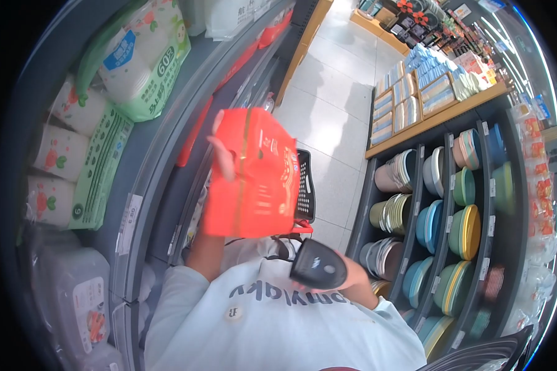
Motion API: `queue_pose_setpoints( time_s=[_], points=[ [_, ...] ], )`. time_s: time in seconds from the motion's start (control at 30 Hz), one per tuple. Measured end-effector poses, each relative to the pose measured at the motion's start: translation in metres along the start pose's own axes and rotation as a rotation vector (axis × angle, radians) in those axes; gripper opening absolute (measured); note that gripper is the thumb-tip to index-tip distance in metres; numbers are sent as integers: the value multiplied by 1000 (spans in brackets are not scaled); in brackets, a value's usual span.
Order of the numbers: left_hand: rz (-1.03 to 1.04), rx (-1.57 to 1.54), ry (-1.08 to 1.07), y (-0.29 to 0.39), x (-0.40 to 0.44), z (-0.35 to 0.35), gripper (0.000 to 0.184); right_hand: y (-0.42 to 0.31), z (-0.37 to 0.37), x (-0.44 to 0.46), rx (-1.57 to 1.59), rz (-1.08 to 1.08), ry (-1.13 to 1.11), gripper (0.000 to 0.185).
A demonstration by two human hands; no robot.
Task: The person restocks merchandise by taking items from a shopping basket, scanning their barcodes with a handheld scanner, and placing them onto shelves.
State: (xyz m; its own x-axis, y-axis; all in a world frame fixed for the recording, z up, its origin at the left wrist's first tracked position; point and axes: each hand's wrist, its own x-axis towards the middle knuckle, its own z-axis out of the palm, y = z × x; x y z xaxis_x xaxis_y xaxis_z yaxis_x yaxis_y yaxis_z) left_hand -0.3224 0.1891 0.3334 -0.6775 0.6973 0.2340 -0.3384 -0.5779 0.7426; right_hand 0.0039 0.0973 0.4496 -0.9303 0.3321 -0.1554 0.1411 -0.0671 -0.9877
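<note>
My left hand [224,156] is wrapped round the side of a bright red package [263,179] with a gold stripe and gold lettering, held up in front of my body. Its contents are hidden. Low by my chest, my right hand [348,273] grips a black handheld scanner [317,264], whose rounded head hides most of the fingers. Behind the red package, partly covered by it, is a black shopping basket [305,188] with a red part at its lower end.
Shelving on the left carries packs of printed paper cups [62,148] and clear plastic containers [83,297]. A dark rack of stacked bowls [464,232] and bins [393,173] stands on the right, with folded towels [408,99] beyond. A tiled aisle [328,105] runs ahead between them.
</note>
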Motion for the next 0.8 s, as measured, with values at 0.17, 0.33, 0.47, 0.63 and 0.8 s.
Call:
queue_pose_setpoints(
  time_s=[0.17,0.33,0.47,0.63,0.8],
  points=[
    [-272,-289,-111,38,-6,-16,87,-23,-15,7,65,78,463,41],
    [-635,-657,-267,73,-4,-8,86,-27,-29,-11,-257,109,691,31],
    [-667,-555,-274,73,-5,-6,89,-37,-29,-9,-339,42,564,28],
    [-667,-631,-225,91,-9,19,90,-21,-35,-1,-398,-19,539,28],
    [-617,-980,-394,86,-15,20,93,-22,-36,2,-348,9,560,29]
  ],
)
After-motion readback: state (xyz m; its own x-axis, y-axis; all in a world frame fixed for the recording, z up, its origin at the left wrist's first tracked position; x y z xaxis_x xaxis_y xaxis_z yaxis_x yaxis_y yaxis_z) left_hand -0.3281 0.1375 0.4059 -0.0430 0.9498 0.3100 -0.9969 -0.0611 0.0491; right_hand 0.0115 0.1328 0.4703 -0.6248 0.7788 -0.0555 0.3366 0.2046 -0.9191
